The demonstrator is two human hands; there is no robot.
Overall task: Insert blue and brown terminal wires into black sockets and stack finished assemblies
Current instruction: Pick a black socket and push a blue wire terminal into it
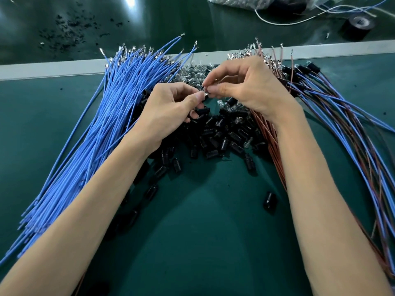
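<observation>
Your 2 hands meet above the middle of the table [203, 227], over the heap of black sockets [222, 135]. The left hand [175, 112] pinches a small shiny piece [206, 95] with thumb and forefinger, and the right hand [245, 88] pinches the same piece from the other side. Both grips are therefore narrow and closed on it. The piece is too small to say whether it is a terminal or one of the clear parts [192, 71] heaped just behind your fingers, and I see no wire running from it. It lies roughly left to right between the 2 grips. The lower fingers of your left hand curl close to a socket, but I cannot tell if they hold it. The sockets are directly under your hands and toward you, so I think either hand can reach one by only going down. The blue wires [111, 124] lie in a fan on the left, with their long axis running away from you and the terminals at the far end, nearer to your left hand. The brown wires [270, 133] lie just beside your right wrist in the same direction. The finished assemblies [346, 120] are at the far right, nearest to your right hand.
</observation>
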